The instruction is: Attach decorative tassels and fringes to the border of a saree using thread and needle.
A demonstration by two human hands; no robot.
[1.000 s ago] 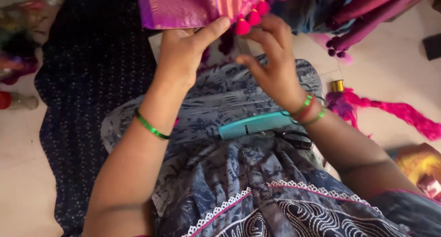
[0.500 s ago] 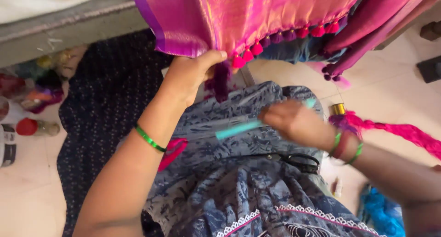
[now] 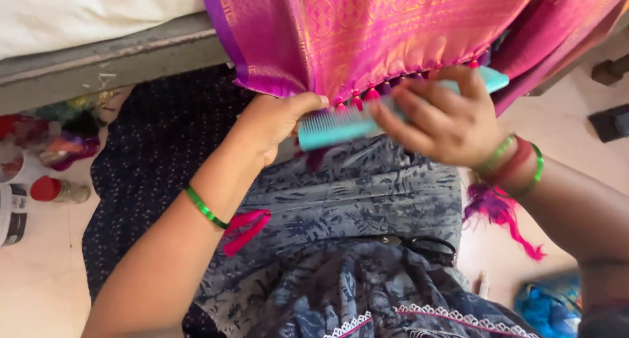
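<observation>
The right hand (image 3: 445, 118) is curled around a turquoise plastic comb (image 3: 341, 125), fingers wrapped over its handle and the teeth pointing down toward nine o'clock. The comb lies against the lower hem of a pink and purple silk cloth with gold woven motifs (image 3: 393, 30), just under a row of small red tassel beads (image 3: 357, 102). The left hand (image 3: 275, 125), at nine o'clock from the comb, pinches the hem between thumb and bent fingers, its thumb tip touching the comb's toothed end. Each wrist wears thin green bangles (image 3: 204, 207). At six o'clock from the hands a blue-grey printed dress (image 3: 354, 200) covers the lap, with black-handled scissors (image 3: 426, 246) lying on it and a strip of bright pink thread (image 3: 246, 226) near the left forearm. Loose magenta thread (image 3: 501, 210) lies on the floor at four o'clock.
</observation>
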